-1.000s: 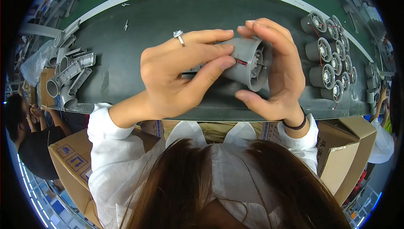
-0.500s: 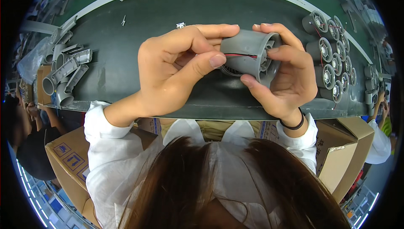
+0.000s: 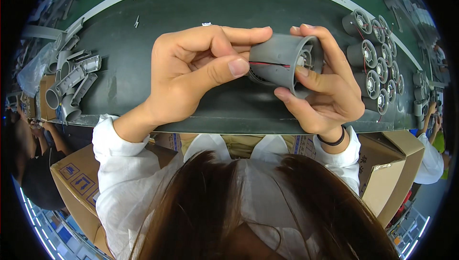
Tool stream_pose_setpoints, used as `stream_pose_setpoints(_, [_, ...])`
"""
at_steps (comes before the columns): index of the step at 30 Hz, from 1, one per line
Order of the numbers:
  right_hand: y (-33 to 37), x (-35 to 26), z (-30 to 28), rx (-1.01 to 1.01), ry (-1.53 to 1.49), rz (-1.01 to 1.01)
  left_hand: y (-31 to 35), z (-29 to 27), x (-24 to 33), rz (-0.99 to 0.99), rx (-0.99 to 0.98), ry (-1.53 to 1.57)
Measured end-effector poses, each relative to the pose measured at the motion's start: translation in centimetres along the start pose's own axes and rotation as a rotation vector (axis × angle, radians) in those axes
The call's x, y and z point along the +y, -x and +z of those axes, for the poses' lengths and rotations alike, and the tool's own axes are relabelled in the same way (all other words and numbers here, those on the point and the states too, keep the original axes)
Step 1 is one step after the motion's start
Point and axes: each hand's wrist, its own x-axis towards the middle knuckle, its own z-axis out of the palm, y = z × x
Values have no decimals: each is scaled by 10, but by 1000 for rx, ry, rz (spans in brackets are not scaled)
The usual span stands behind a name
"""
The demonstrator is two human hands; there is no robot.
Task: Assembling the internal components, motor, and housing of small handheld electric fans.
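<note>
Between my two hands, above the dark green table, lies a grey plastic cylinder housing [image 3: 275,54] on its side. A red and black wire pair [image 3: 270,63] runs along its wall to the right-hand rim. My left hand [image 3: 191,73] grips the left end, thumb and fingers closed on it near the wires. My right hand [image 3: 330,83] holds the right rim, with its index finger bent into the open end. Inside that end a round grey hub with a light centre shows in part. The housing's left end is mostly hidden by my left fingers.
Several similar housings with wires [image 3: 370,84] stand grouped at the right. Loose grey tube parts [image 3: 71,81] are heaped at the left beside a clear plastic bag [image 3: 38,69]. Cardboard boxes [image 3: 74,178] flank me below the table edge. Co-workers sit at both sides.
My right index finger has moved from the rim into the open end of the housing. My left hand has shifted slightly left, still gripping it.
</note>
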Motion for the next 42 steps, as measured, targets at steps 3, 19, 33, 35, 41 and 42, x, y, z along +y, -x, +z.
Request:
stream_pose_setpoints(3, [0,0,0,12,-6,7,-2,2,3,-23,-1,-9])
stream_pose_setpoints(19, [3,-4,15,-100,371,-228,6,9,-3,152,-1,-754])
stream_pose_setpoints(33, [-25,0,-27,-244,524,-109,-1,-20,-10,297,-77,-1238])
stream_pose_setpoints(35, [-29,-2,-24,-258,495,-125,1,-18,-14,154,-167,-1284])
stream_pose_setpoints(41, [-26,-6,-10,-335,584,-243,2,-20,-24,182,-194,-1277])
stream_pose_setpoints(42, [-27,-10,-8,-340,581,-244,2,-21,-25,179,-189,-1275])
